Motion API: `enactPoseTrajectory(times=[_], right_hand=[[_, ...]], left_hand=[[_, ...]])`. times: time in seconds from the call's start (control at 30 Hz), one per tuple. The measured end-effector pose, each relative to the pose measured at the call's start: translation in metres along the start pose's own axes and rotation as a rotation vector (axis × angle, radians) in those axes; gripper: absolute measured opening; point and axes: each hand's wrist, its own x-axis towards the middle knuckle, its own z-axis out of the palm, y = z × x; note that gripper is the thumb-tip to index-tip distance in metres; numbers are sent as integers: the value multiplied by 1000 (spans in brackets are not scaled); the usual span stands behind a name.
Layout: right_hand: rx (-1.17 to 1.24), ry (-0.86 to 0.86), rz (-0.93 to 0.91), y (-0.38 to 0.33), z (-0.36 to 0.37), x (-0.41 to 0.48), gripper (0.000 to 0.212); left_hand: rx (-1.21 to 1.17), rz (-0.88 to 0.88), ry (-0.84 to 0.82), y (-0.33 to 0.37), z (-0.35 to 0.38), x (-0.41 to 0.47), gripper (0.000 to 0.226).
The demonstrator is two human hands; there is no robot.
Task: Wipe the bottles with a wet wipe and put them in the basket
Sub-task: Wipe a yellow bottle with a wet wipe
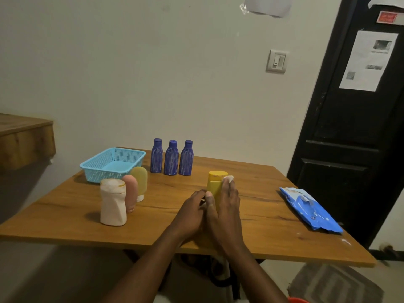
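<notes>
Where the bench [65, 206] meets the wall at the far left, a blue basket [112, 164] sits on the wood, with a wooden ledge [26, 136] mounted on the wall further left. Three containers stand just in front of the basket's near right corner: a pale bottle [113, 204] nearest the camera, a pink tube [130, 192] behind it and a yellow tube [140, 182] behind that, the tubes resting cap-down. Three purple bottles [171, 159] stand upright in a row to the right of the basket, near the wall and close together.

Right of centre, the yellow bottle [215, 182] stands upright on the bench, outside the basket and well apart from it. The left grip [192, 212] is curled against the lower left side of this bottle and holds it. The right grip [226, 206] lies up the bottle's right side, thumb across the front, with the fingertips [229, 185] pressing a wet wipe [228, 178] against the cap edge. How much of the wipe lies under the palm cannot be told.

A blue wipes pack [310, 208] lies flat near the bench's right edge. A light switch [276, 61] is on the wall, and a dark door [349, 127] stands at the far right.
</notes>
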Motion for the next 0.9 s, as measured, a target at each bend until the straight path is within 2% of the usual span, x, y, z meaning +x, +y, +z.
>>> enactPoseTrajectory(times=[0.1, 0.2, 0.3, 0.37, 0.43, 0.57, 0.7, 0.8, 0.9], right_hand=[[75, -19, 51, 3, -3, 3, 74], [14, -33, -8, -3, -1, -3, 78], [-86, -5, -98, -6, 7, -13, 82], [-90, 4, -76, -5, 8, -11, 85], [-36, -19, -17, -5, 6, -2, 82], [175, -58, 25, -2, 1, 16, 78], [452, -38, 178, 13, -5, 23, 55], [453, -65, 199, 19, -7, 13, 52], [414, -112, 199, 22, -2, 4, 67]], left_hand=[[13, -5, 0, -1, 0, 1, 36], [-24, -28, 4, -2, 0, 2, 26], [-29, -27, -11, -3, 0, 5, 29], [-48, -29, -6, -3, 0, 4, 24], [-87, -48, -1, 1, 0, 2, 20], [-41, -14, 5, 1, 0, 2, 39], [31, 6, -1, -1, -1, 4, 42], [63, 36, 3, -2, -1, 4, 41], [75, 76, 32, -4, -2, 4, 47]])
